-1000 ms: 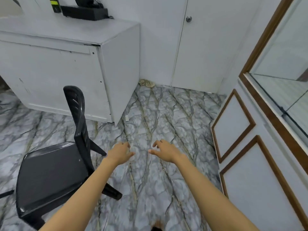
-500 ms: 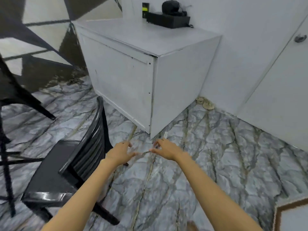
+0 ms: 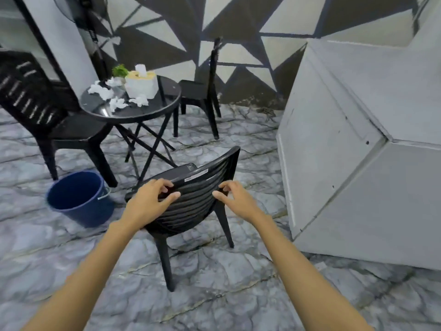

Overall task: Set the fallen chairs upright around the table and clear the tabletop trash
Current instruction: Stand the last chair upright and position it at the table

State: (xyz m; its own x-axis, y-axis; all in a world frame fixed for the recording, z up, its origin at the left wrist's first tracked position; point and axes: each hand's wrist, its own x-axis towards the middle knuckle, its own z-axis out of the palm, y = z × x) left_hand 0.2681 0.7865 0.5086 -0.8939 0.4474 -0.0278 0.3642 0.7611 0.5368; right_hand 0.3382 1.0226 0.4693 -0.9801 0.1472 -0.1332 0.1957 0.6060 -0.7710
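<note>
both hands, left hand (image 3: 152, 201) and right hand (image 3: 235, 199), hover spread wide, gripping nothing, over the black slatted plastic chair's back (image 3: 198, 199), likely to steady it; crumpled white tissues (image 3: 112, 96) litter the round black table (image 3: 152, 108) at eleven o'clock

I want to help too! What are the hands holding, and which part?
Nothing yet. Both hands, left hand and right hand, hover open at the chair backrest.

Left chair (image 3: 35, 103) cut off by frame edge; fan (image 3: 78, 10) head cropped, blurred.
</note>
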